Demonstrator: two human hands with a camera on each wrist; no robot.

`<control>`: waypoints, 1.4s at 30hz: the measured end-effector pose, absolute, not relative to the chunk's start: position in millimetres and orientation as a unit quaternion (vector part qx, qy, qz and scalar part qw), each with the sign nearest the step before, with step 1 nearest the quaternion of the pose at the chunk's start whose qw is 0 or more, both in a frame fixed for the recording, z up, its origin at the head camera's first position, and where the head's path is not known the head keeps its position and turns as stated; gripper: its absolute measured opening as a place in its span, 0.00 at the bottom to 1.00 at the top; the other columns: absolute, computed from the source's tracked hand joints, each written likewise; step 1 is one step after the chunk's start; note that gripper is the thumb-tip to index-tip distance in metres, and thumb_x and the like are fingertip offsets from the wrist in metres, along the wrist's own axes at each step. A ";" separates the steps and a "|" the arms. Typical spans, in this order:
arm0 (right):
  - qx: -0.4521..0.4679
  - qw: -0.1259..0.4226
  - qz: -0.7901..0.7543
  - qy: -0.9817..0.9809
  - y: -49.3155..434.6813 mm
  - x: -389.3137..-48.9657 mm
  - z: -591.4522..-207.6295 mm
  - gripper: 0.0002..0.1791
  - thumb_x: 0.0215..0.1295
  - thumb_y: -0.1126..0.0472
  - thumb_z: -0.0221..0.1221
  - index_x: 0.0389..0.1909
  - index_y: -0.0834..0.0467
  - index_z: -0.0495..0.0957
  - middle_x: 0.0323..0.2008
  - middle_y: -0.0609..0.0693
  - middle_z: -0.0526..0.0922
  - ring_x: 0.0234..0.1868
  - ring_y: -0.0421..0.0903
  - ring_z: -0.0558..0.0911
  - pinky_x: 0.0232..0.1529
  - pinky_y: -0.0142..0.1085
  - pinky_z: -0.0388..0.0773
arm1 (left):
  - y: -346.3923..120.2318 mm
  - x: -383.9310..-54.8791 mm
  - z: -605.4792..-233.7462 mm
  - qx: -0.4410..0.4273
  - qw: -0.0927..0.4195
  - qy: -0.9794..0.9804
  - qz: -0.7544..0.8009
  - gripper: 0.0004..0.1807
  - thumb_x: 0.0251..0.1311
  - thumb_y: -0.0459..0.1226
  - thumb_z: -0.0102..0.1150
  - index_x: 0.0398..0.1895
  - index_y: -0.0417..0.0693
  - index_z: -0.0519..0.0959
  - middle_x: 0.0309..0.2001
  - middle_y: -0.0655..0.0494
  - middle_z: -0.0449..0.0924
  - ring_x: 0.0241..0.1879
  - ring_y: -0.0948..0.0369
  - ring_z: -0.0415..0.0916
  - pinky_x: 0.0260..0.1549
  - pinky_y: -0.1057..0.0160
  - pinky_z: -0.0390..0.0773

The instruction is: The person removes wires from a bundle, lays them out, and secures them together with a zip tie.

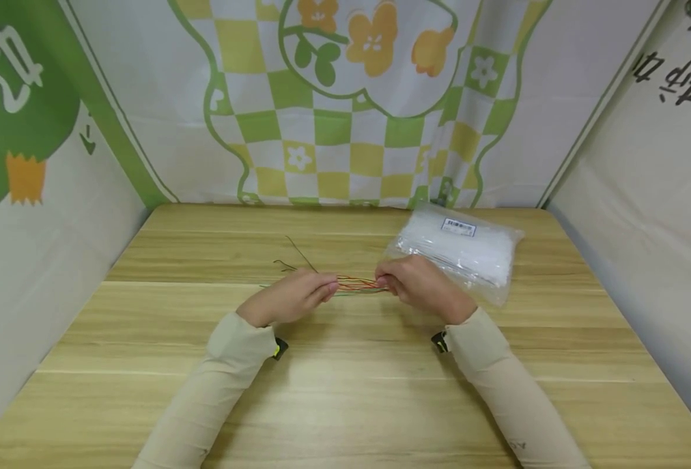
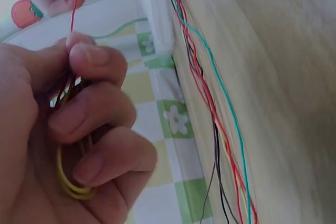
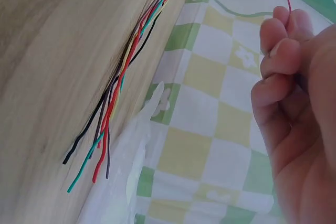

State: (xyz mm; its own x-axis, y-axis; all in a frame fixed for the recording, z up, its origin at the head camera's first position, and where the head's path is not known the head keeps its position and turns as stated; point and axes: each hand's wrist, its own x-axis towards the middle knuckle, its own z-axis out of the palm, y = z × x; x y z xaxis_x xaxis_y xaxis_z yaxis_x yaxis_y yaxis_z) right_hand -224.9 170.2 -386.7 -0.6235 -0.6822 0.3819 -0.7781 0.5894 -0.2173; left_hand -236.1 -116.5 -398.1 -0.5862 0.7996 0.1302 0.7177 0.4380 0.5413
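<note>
Fingers (image 2: 97, 106) curled, the left hand (image 1: 289, 296) pinches a red wire (image 2: 74, 13), a yellow wire loop (image 2: 62, 173) in its palm; coloured wires (image 3: 111, 103) lie bundled between the hands, toward the table (image 1: 345, 404)'s far edge; the right hand (image 1: 418, 283) pinches the red wire too, before a clear plastic bag (image 1: 486, 251) near the far right corner. Pulling hard could slip the wire or knot the loop.

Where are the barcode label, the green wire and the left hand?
Barcode label (image 1: 459, 227): head view, middle of its printed face.
Green wire (image 2: 230, 107): left wrist view, midway along its visible length.
Left hand (image 1: 287, 296): head view, back of the hand.
</note>
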 end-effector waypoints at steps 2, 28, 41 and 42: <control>0.418 0.139 0.180 -0.879 170.9 -225.6 -386.3 0.07 0.71 0.66 0.66 0.32 0.53 0.83 0.22 0.41 0.79 0.24 0.34 0.74 0.31 0.35 0.79 | -118.9 -237.1 -396.5 0.446 0.083 0.849 0.272 0.19 0.85 0.35 0.41 0.28 0.49 0.69 0.22 0.65 0.61 0.22 0.70 0.54 0.30 0.67 0.66; 0.434 0.128 0.196 -0.870 171.1 -227.7 -387.3 0.07 0.73 0.67 0.65 0.33 0.56 0.83 0.22 0.41 0.78 0.24 0.31 0.71 0.31 0.31 0.78 | -118.2 -226.0 -393.0 0.402 0.081 0.898 0.161 0.17 0.70 0.31 0.46 0.21 0.53 0.63 0.19 0.65 0.58 0.20 0.68 0.55 0.26 0.70 0.59; 0.465 0.106 0.227 -0.849 156.2 -208.4 -367.9 0.10 0.73 0.67 0.64 0.30 0.55 0.80 0.20 0.41 0.74 0.22 0.30 0.68 0.28 0.27 0.71 | -121.9 -228.8 -393.6 0.373 0.085 0.904 0.190 0.16 0.69 0.31 0.47 0.22 0.53 0.63 0.19 0.64 0.57 0.19 0.68 0.53 0.24 0.70 0.56; 0.458 0.108 0.236 -0.850 158.5 -209.4 -367.6 0.10 0.74 0.68 0.63 0.30 0.55 0.79 0.19 0.41 0.74 0.22 0.30 0.69 0.28 0.27 0.72 | -123.5 -230.1 -393.2 0.381 0.086 0.896 0.213 0.16 0.70 0.31 0.46 0.22 0.54 0.63 0.19 0.65 0.57 0.19 0.69 0.52 0.24 0.70 0.56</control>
State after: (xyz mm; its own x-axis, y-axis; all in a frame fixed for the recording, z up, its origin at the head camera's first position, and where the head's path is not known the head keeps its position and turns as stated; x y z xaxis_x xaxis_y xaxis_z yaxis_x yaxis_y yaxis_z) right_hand -209.4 158.5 -367.6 -0.5562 -0.7280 0.4009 -0.8304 0.4681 -0.3021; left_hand -230.1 -123.5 -393.2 -0.6954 0.7185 0.0075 0.6449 0.6195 0.4475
